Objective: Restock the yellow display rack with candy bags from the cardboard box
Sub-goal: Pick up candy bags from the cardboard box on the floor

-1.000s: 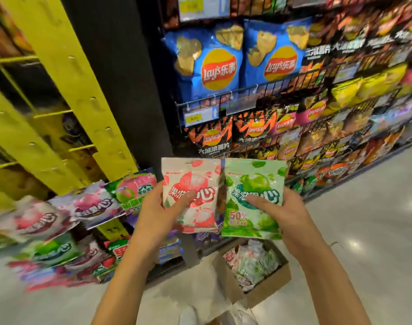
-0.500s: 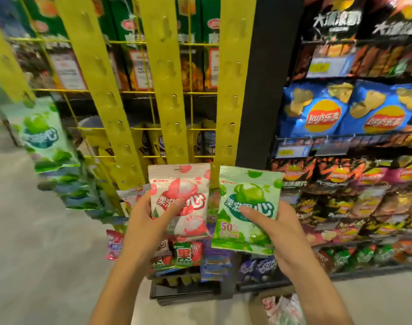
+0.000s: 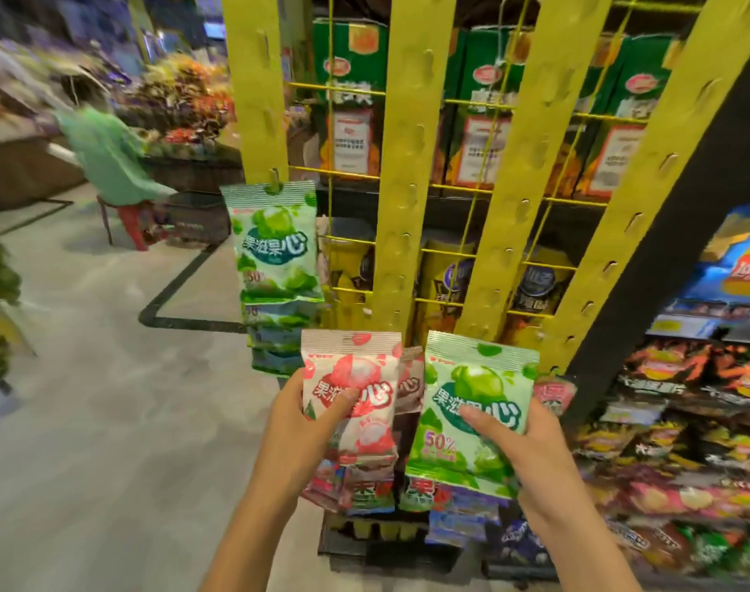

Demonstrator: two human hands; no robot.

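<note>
My left hand grips a pink-and-white candy bag, held upright in front of the yellow display rack. My right hand grips a green candy bag beside it. Both bags sit low before the rack's middle strips. Several green candy bags hang in a column from the rack's left strip. More pink and purple bags hang lower down behind my hands. The cardboard box is out of view.
Snack shelves with chip bags fill the right side, next to a black post. Green boxes stand behind the rack's wire grid. A person in green sits at the far left by produce stands. Grey floor lies to the left.
My view has swung left and up, from the chip shelves to the rack's front. Both hands kept their bags and rose with it. The cardboard box dropped out of view.
</note>
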